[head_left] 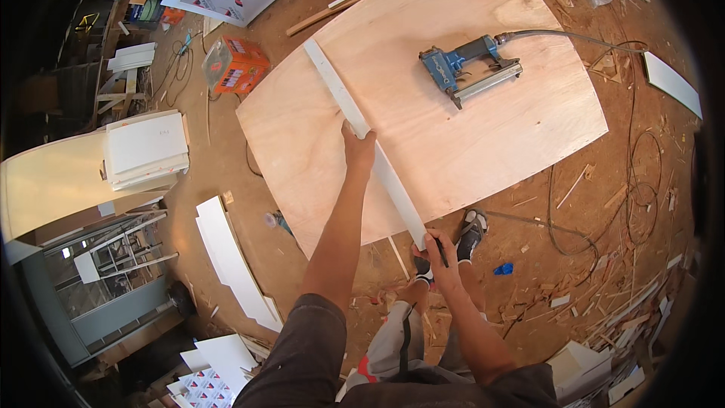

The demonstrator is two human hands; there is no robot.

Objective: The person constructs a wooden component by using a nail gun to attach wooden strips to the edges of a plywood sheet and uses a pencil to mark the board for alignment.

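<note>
A long narrow white strip [394, 183] lies aslant across a large pale plywood sheet [483, 174]. My left hand [358, 149] is closed around the strip near its middle, thumb across the top. At the strip's near end, my right hand [440, 251] grips it at the sheet's front edge. A slim dark pen-like stick [442, 252] juts from the right hand's fingers; its exact kind is unclear. On the far right part of the sheet rests a blue pneumatic stapler [470, 68] joined to a dark air hose [563, 32], with neither hand touching it.
An orange-and-clear container [236, 65] stands left of the sheet. White boards [226, 257] lie on the floor at left, and a stack of white panels [146, 145] sits on a yellowish surface. Hose loops [642, 189] and wood scraps cover the right floor. My feet [472, 236] stand beside the near edge.
</note>
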